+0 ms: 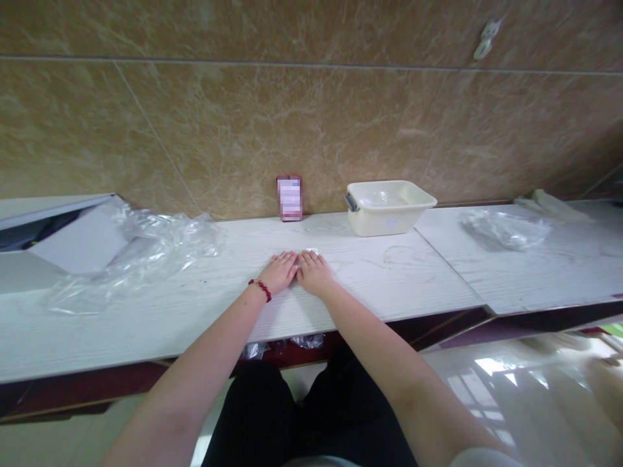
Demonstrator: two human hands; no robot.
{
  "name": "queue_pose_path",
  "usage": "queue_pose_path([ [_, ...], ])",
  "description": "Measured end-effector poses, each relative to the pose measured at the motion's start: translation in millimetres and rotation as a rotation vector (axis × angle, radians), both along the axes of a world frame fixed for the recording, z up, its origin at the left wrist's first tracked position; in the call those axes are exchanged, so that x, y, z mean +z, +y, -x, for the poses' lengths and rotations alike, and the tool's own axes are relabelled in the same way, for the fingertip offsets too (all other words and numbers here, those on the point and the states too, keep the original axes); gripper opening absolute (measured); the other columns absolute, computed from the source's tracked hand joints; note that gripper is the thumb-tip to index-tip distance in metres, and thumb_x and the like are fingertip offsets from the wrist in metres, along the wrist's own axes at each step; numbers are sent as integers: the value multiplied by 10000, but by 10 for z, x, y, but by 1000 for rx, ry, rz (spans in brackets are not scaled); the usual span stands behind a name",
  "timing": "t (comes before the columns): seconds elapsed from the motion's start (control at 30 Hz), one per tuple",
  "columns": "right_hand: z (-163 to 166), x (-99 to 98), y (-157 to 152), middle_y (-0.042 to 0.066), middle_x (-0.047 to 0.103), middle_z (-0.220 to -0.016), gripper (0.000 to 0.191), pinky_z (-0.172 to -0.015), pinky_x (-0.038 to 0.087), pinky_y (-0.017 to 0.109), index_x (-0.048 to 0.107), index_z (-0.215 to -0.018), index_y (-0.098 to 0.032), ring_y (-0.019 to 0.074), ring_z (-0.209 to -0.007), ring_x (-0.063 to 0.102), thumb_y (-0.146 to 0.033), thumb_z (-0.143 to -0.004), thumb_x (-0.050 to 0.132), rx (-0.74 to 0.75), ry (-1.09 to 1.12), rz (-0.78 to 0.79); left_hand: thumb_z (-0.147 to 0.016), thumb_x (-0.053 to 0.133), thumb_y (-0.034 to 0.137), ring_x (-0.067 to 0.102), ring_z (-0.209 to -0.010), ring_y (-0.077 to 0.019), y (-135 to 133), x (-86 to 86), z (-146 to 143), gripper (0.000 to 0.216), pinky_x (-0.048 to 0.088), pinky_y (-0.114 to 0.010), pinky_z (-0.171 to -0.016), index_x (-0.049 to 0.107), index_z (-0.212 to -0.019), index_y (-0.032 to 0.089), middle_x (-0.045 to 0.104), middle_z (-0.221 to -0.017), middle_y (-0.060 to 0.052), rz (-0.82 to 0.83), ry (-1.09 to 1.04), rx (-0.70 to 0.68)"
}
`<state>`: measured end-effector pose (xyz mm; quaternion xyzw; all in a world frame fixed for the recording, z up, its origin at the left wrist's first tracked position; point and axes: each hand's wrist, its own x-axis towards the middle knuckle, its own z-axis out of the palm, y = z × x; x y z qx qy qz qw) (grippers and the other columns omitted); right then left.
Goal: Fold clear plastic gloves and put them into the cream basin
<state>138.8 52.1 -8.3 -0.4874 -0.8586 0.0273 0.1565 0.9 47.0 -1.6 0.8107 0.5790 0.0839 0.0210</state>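
Observation:
My left hand point(279, 271) and my right hand point(313, 271) lie side by side, palms down, in the middle of the white wood-grain table point(370, 279). Their fingers are stretched flat and pointed toward the wall. A bit of clear plastic point(311, 251) shows at the fingertips of my right hand; whether the hands press on it I cannot tell. A red bead bracelet point(261, 288) is on my left wrist.
A small maroon box point(289, 198) stands against the tiled wall. A cream plastic tub point(387, 206) sits right of it. Crumpled clear plastic film point(146, 250) lies at left beside a white sheet point(82, 243); another clear bag point(503, 227) lies at right.

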Motion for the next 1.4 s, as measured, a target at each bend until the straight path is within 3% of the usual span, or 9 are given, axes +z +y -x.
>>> queue_pose_path([
  [0.17, -29, 40, -4, 52, 258, -1340, 524, -973, 90, 464, 297, -1271, -188, 241, -1225, 178, -415, -800, 265, -127, 19, 90, -815, 258, 390, 220, -1224, -223, -83, -8, 76, 470, 116, -481, -972, 321, -1252, 227, 266, -1342, -59, 15, -11, 110],
  [0.4, -122, 60, 69, 56, 188, -1363, 538, -913, -15, 587, 257, -1285, -218, 281, -1236, 106, -456, -803, 238, -330, 35, 203, -763, 277, 534, 164, -1236, -261, -133, 23, 170, 617, 62, -522, -960, 276, -1272, 186, 229, -1353, -90, 60, -17, 256],
  [0.5, -175, 77, 111, 92, 217, -1350, 555, -922, 30, 573, 277, -1278, -168, 296, -1228, 122, -452, -803, 252, -390, 85, 180, -781, 262, 499, 174, -1233, -269, -119, 14, 255, 612, 75, -503, -969, 283, -1267, 127, 257, -1337, -127, 35, -50, 317],
  [0.6, -303, 174, 114, 143, 318, -1290, 520, -920, 159, 515, 360, -1230, -126, 296, -1188, 223, -419, -809, 280, -448, 158, 90, -816, 230, 416, 191, -1230, -252, -108, 25, 354, 566, 131, -436, -984, 274, -1262, 70, 272, -1322, -164, 18, -155, 367],
  [0.67, -438, 270, 59, 139, 439, -1182, 431, -908, 231, 436, 465, -1143, -140, 253, -1111, 340, -369, -815, 305, -361, 155, 16, -832, 210, 362, 182, -1234, -232, -133, 47, 399, 531, 166, -389, -987, 267, -1260, 52, 269, -1320, -176, 6, -239, 373],
  [0.77, -653, 392, -114, 92, 537, -1015, 307, -856, 294, 337, 571, -999, -188, 196, -968, 432, -321, -795, 385, -63, 40, -44, -828, 239, 333, 161, -1238, -231, -240, 87, 378, 524, 159, -385, -991, 257, -1257, 33, 264, -1318, -187, -11, -255, 290],
  [0.97, -802, 476, -383, 71, 571, -922, 193, -805, 261, 378, 614, -851, -199, 214, -923, 413, -224, -780, 437, 284, -280, -185, -812, 269, 332, 209, -1226, -230, -541, 120, -11, 519, 142, -397, -996, 289, -1245, 46, 304, -1304, -171, 23, -169, 50],
  [1.2, -749, 538, -304, 83, 575, -848, 213, -792, 247, 370, 591, -770, -157, 196, -873, 422, -131, -792, 380, 451, -416, -279, -748, 377, 254, 256, -1209, -232, -687, 85, -352, 520, 173, -384, -992, 324, -1228, 59, 338, -1289, -161, 27, -149, -19],
  [1.4, -747, 666, -238, 88, 574, -860, 203, -821, 235, 376, 581, -810, -147, 200, -902, 426, -169, -786, 381, 446, -301, -305, -747, 413, 245, 287, -1192, -248, -546, 120, -401, 505, 193, -398, -978, 350, -1213, 63, 376, -1262, -167, -26, -164, 48],
])
